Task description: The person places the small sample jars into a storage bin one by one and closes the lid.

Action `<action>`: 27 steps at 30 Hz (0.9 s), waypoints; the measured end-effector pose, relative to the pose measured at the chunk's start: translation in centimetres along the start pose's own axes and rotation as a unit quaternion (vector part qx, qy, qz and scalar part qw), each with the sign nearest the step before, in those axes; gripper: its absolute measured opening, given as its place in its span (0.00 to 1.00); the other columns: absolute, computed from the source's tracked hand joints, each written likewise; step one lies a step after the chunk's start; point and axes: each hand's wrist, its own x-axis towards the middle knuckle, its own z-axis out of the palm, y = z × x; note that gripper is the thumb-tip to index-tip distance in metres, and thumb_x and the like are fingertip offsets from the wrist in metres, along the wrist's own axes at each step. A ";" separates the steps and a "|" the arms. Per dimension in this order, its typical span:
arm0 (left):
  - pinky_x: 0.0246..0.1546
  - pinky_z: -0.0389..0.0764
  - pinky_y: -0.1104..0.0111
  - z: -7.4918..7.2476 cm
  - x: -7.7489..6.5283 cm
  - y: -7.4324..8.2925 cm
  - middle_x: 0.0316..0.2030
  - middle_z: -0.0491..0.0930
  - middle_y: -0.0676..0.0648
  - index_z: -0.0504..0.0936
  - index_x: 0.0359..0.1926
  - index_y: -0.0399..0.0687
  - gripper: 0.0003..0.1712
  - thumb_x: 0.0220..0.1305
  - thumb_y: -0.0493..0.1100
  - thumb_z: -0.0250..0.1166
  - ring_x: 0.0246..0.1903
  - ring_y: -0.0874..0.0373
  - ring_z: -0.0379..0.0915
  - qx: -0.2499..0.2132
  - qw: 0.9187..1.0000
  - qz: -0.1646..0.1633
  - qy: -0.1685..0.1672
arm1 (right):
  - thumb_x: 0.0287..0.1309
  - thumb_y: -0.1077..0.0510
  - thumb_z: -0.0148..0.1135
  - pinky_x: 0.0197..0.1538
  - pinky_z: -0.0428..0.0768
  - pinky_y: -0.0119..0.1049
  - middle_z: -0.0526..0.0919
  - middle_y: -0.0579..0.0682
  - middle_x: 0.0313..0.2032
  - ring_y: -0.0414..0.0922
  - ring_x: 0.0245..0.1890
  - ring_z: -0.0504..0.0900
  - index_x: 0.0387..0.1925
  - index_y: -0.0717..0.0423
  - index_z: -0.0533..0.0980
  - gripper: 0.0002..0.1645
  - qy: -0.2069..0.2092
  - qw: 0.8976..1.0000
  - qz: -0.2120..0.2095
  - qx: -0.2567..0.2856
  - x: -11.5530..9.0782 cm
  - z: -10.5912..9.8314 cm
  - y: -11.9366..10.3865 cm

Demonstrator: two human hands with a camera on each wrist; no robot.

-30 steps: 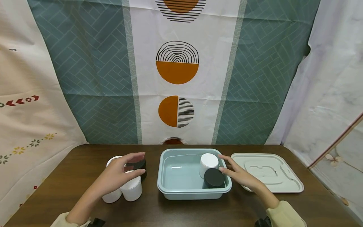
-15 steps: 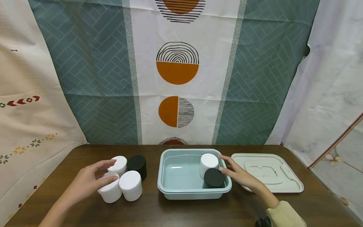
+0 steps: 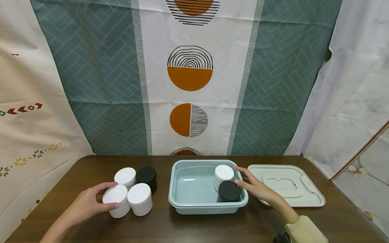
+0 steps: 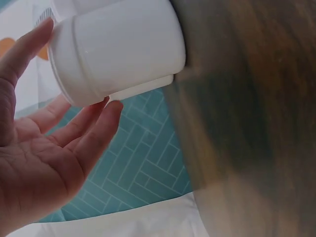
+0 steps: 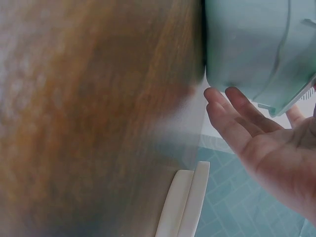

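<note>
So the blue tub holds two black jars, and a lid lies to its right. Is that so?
Not quite: as the head view shows, the tub holds one black jar and one white jar; a lid lies to its right.

From my end I can read no text, label, brand or number. Well left of the blue-green tub (image 3: 194, 205), red arrow-like chevrons (image 3: 22, 108) are printed on a pale cloth (image 3: 36, 81); right of it, the lid (image 3: 284, 186) bears a small dark mark, too small to make out.
</note>
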 end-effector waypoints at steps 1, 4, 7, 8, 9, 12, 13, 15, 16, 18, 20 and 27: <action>0.26 0.71 0.72 0.1 0.0 0.0 0.39 0.80 0.42 0.76 0.51 0.42 0.38 0.37 0.52 0.76 0.30 0.66 0.71 -0.006 1.000 -0.003 -0.004 | 0.64 0.51 0.50 0.53 0.68 0.58 0.50 0.69 0.64 0.66 0.61 0.57 0.67 0.50 0.49 0.34 0.000 1.000 0.000 0.001 0.0 0.0 0.0; 0.25 0.71 0.72 0.3 -0.1 -0.1 0.38 0.80 0.43 0.74 0.52 0.41 0.38 0.38 0.50 0.76 0.29 0.68 0.71 -0.022 1.000 -0.006 -0.008 | 0.64 0.51 0.50 0.53 0.68 0.57 0.51 0.69 0.64 0.66 0.61 0.58 0.67 0.50 0.49 0.34 0.001 1.000 0.002 0.004 0.0 0.0 -0.1; 0.25 0.73 0.73 0.4 -0.1 -0.1 0.38 0.80 0.43 0.74 0.52 0.41 0.38 0.38 0.49 0.76 0.29 0.69 0.73 -0.031 1.000 -0.007 -0.004 | 0.64 0.51 0.50 0.53 0.68 0.57 0.52 0.69 0.64 0.65 0.61 0.59 0.67 0.50 0.49 0.34 0.001 1.000 0.001 0.002 0.0 0.0 -0.1; 0.25 0.73 0.73 0.4 -0.1 -0.1 0.38 0.80 0.42 0.74 0.52 0.41 0.38 0.38 0.49 0.76 0.29 0.69 0.73 -0.031 1.000 -0.006 -0.003 | 0.64 0.51 0.50 0.53 0.69 0.57 0.52 0.69 0.64 0.65 0.60 0.59 0.67 0.50 0.49 0.34 0.000 1.000 0.000 0.001 0.0 0.0 0.0; 0.25 0.73 0.73 0.4 -0.1 -0.1 0.38 0.80 0.42 0.75 0.52 0.40 0.38 0.38 0.49 0.76 0.29 0.69 0.73 -0.031 1.000 -0.006 -0.001 | 0.64 0.51 0.50 0.53 0.69 0.57 0.52 0.69 0.63 0.65 0.60 0.60 0.67 0.50 0.49 0.35 -0.001 1.000 -0.002 -0.001 0.0 0.0 0.0; 0.25 0.73 0.73 0.5 -0.2 0.1 0.38 0.80 0.42 0.75 0.51 0.41 0.37 0.37 0.49 0.76 0.29 0.70 0.73 -0.029 1.000 -0.007 0.006 | 0.64 0.51 0.49 0.52 0.70 0.57 0.53 0.70 0.62 0.65 0.59 0.61 0.67 0.51 0.48 0.35 -0.006 1.000 -0.005 0.001 0.0 0.0 0.1; 0.25 0.73 0.73 0.5 -0.2 0.1 0.38 0.80 0.42 0.75 0.51 0.40 0.37 0.36 0.49 0.76 0.29 0.70 0.73 -0.028 1.000 -0.006 0.009 | 0.65 0.51 0.49 0.52 0.70 0.57 0.54 0.70 0.62 0.65 0.59 0.61 0.67 0.52 0.48 0.35 -0.008 1.000 -0.006 0.001 0.0 0.0 0.1; 0.24 0.73 0.73 0.4 -0.2 0.1 0.38 0.80 0.42 0.76 0.50 0.40 0.37 0.36 0.49 0.77 0.29 0.70 0.73 -0.021 1.000 -0.004 0.018 | 0.64 0.51 0.49 0.52 0.70 0.57 0.54 0.70 0.62 0.65 0.59 0.61 0.67 0.52 0.48 0.35 -0.008 1.000 -0.006 0.002 0.0 0.0 0.1; 0.24 0.73 0.73 0.3 -0.2 0.2 0.37 0.80 0.41 0.76 0.50 0.39 0.37 0.35 0.49 0.77 0.29 0.69 0.73 -0.018 1.000 -0.005 0.021 | 0.64 0.51 0.49 0.52 0.70 0.57 0.54 0.70 0.62 0.65 0.59 0.60 0.67 0.52 0.48 0.35 -0.009 1.000 -0.006 0.003 0.0 0.0 0.1; 0.24 0.73 0.73 -0.1 -0.3 0.2 0.38 0.80 0.40 0.76 0.50 0.38 0.38 0.35 0.50 0.77 0.29 0.68 0.74 -0.013 0.999 -0.007 0.029 | 0.64 0.51 0.50 0.52 0.69 0.57 0.53 0.70 0.63 0.65 0.60 0.60 0.67 0.51 0.48 0.35 -0.008 1.000 -0.005 0.003 0.1 0.0 0.1; 0.23 0.73 0.73 -0.6 -0.3 0.4 0.39 0.80 0.39 0.76 0.50 0.38 0.38 0.36 0.50 0.77 0.29 0.68 0.75 -0.008 0.999 -0.010 0.036 | 0.64 0.51 0.50 0.52 0.69 0.57 0.53 0.69 0.63 0.65 0.60 0.60 0.67 0.51 0.48 0.35 -0.006 1.000 -0.004 0.001 0.1 0.0 0.1; 0.22 0.74 0.74 -2.4 -0.1 1.6 0.41 0.79 0.37 0.76 0.50 0.39 0.37 0.37 0.51 0.76 0.27 0.76 0.72 0.001 0.996 -0.001 0.090 | 0.64 0.51 0.50 0.52 0.69 0.56 0.53 0.69 0.63 0.65 0.60 0.60 0.67 0.50 0.49 0.35 -0.001 1.000 0.000 -0.001 0.0 0.0 0.0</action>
